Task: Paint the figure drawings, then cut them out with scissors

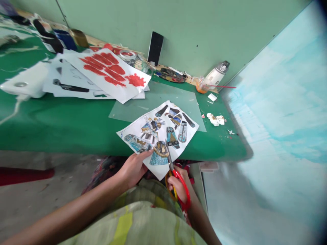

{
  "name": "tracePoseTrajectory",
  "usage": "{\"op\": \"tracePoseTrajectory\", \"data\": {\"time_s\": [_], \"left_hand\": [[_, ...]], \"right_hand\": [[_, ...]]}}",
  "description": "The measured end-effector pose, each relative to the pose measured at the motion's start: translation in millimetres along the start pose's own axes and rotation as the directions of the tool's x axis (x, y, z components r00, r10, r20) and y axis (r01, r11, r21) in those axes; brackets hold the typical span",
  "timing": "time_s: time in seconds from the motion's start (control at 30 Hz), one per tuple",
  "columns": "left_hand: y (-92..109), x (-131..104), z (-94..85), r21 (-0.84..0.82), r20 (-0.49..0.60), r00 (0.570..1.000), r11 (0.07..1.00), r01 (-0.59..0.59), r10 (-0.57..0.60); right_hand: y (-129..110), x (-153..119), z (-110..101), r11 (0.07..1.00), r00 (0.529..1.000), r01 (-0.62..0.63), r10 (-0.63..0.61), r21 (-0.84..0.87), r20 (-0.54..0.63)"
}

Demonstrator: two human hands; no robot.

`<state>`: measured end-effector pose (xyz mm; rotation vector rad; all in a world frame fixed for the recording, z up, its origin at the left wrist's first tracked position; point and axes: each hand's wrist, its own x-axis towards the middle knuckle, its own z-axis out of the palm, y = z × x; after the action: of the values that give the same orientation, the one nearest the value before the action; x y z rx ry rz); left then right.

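My left hand (134, 168) pinches the near left edge of a white sheet of paper (163, 117), thumb on top and the other fingers underneath. Several painted figures and parts in blue, black and brown cover the sheet, which is tilted over the table's front edge. In my right hand (180, 185) is a pair of scissors (184, 195) with red and yellow handles. Its blades point away from me and lie at the paper, beside a painted brown and light-blue piece (160, 154). Whether the blades are fully closed is hard to make out.
A translucent sheet (122, 110) lies on the green table (76, 126). Red-painted paper (122, 92) tops a stack at the left, next to a white device with a cord (28, 81). Behind are a phone (155, 47), a paint palette (171, 75) and a white bottle (217, 75). Crumpled tissue (216, 119) lies right.
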<state>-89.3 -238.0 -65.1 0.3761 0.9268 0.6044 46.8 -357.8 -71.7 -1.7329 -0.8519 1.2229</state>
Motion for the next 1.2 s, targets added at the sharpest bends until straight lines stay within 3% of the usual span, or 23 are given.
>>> {"op": "tracePoseTrajectory", "data": {"time_s": [0.2, 0.53, 0.9, 1.2], "left_hand": [[6, 5, 1.4, 0.016, 0.005, 1.0, 1.0, 0.013, -0.013], [10, 6, 5.6, 0.01, -0.096, 0.995, 0.999, 0.034, -0.033], [7, 7, 2.0, 0.073, -0.08, 0.996, 0.996, 0.043, -0.037], [5, 6, 2.4, 0.01, -0.073, 0.997, 0.999, 0.031, -0.03]], "right_hand": [[-6, 4, 1, 0.999, 0.999, -0.033, 0.033, -0.006, -0.029], [-2, 6, 2, 1.0, 1.0, -0.009, 0.009, 0.012, 0.01], [0, 5, 1, 0.998, 1.0, -0.006, 0.005, 0.058, 0.019], [7, 6, 3, 0.995, 0.999, -0.032, 0.033, 0.096, -0.006]]}}
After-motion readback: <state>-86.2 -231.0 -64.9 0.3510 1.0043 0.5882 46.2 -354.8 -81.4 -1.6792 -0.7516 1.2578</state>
